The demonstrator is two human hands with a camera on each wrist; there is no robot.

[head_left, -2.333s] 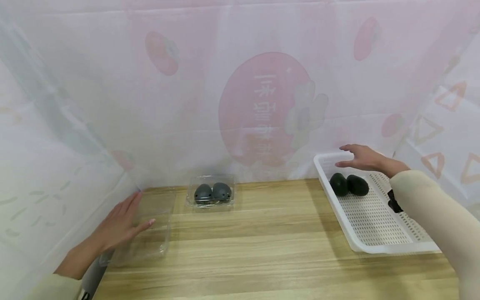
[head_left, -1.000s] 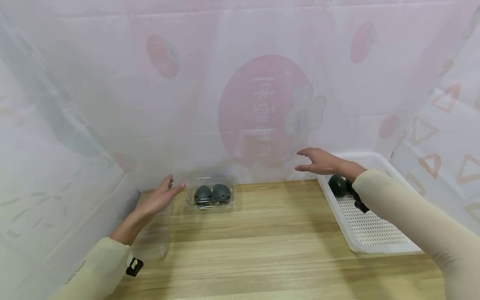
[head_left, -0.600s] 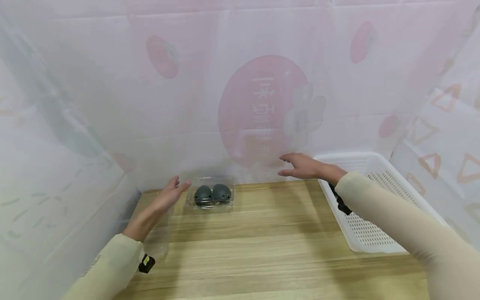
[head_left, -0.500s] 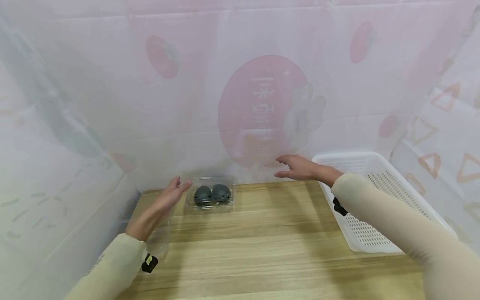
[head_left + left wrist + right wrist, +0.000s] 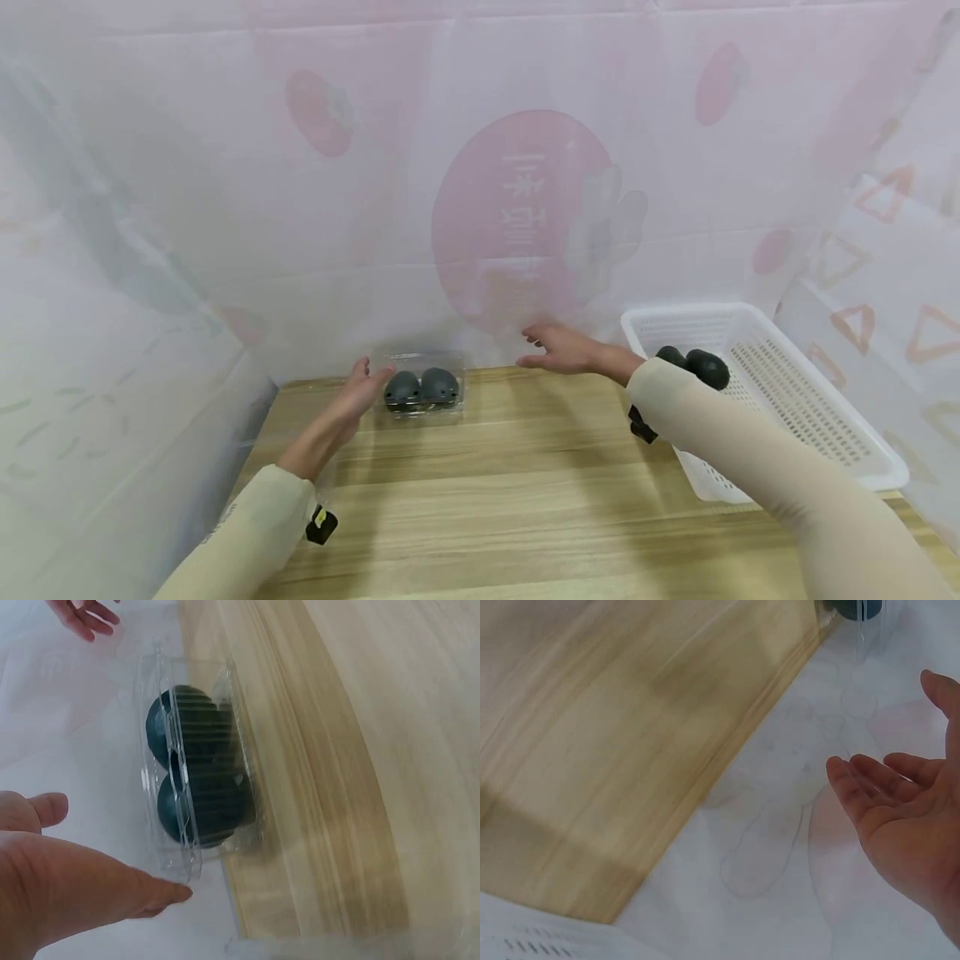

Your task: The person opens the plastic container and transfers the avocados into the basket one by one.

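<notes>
White perforated basket right, two dark oval fruits in its far-left part. Wood-grain table. Far: pale pink sheet, large pink circle print. Left: pale sheet, green dashes. Right: sheet with orange triangle outlines.

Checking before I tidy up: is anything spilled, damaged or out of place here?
Nothing stands out. Two avocados sit together in the white basket and two more side by side in the upright clear clamshell, with no visible spill or damage. The right sleeve hides part of the basket.
</notes>
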